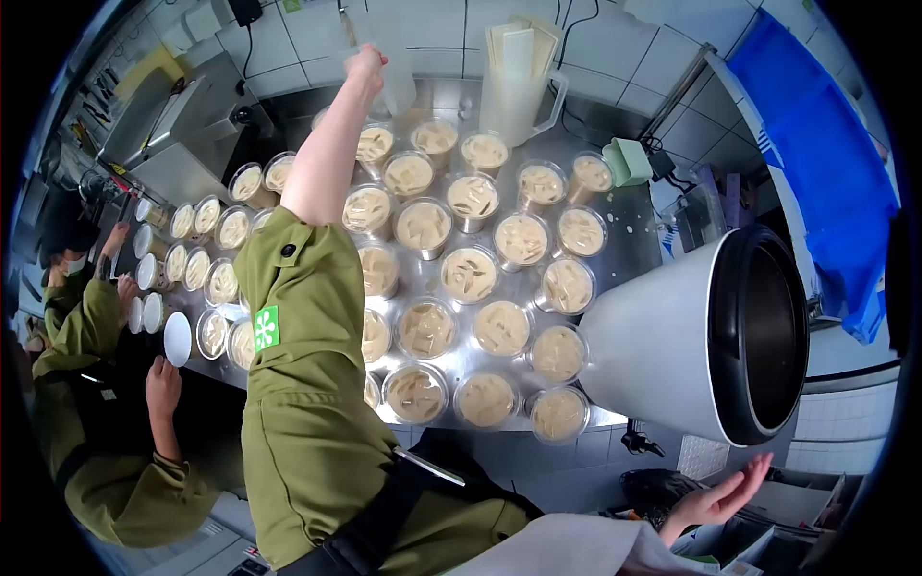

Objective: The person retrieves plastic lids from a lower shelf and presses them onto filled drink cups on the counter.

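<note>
My left hand reaches far across the table and is closed beside a translucent pitcher at the back wall. A thin rod rises just above the fist; whether my fingers grip the rod or the pitcher's handle is hard to see. Under and around my left arm stand many clear cups of pale, milky drink with ice. At the lower right, my right hand is empty, fingers stretched, below the black rim of a large white tub with a dark inside.
Another pitcher holds flat pale strips. A small green container stands by the back right corner. Blue plastic sheeting hangs at right. On the left, co-workers' hands work by lidded cups; a round white lid is held there.
</note>
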Demonstrator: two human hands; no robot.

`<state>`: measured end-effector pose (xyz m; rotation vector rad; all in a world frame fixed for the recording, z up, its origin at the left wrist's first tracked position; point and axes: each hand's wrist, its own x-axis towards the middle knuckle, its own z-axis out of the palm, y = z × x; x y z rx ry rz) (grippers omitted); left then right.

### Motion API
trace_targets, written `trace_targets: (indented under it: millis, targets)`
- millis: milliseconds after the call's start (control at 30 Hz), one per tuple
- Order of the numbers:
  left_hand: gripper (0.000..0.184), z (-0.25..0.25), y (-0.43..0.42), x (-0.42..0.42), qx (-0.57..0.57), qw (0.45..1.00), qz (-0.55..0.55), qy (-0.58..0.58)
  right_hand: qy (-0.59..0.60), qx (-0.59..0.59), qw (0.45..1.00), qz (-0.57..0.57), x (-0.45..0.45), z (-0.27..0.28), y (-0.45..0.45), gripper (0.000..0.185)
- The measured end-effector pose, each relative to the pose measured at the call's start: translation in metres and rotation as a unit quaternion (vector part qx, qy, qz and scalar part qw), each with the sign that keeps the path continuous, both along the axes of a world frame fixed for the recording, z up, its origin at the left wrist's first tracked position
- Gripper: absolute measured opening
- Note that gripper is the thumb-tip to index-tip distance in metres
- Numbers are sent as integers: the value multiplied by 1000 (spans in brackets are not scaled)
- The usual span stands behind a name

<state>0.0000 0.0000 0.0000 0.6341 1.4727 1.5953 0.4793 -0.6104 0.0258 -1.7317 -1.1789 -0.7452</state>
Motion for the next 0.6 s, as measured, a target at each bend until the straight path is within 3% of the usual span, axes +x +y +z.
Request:
trace_targets:
  millis: [67,100,200,267,333,433,500,600]
  targets:
    - [30,-17,-12,7,-40,999,19,-21,-135,-8,990,-25,-2,34,1,32]
    - [31,0,38,13,-9,1000,18,-10,-165,31,986,-13,-3,14,55,36]
    - [33,-42,45,12,-68,998,9,16,-230,-2,973,-3,-10,39,80,42]
    - [37,-63,69,7,-97,995,-10,22,-218,-15,976,13,-18,44,97,48]
    - [42,-69,89,2,-134,971,-37,196,-180,-56,980,61,-16,45,95,51]
    - [49,-97,123,-4,-102,982,-107,121,-153,-56,983,87,-5,38,87,47]
    - [54,-56,77,18,-108,983,-139,59,-144,-17,984,107,4,38,94,39]
    - [63,-66,75,35,-108,984,-130,58,-131,1,983,131,33,42,98,34]
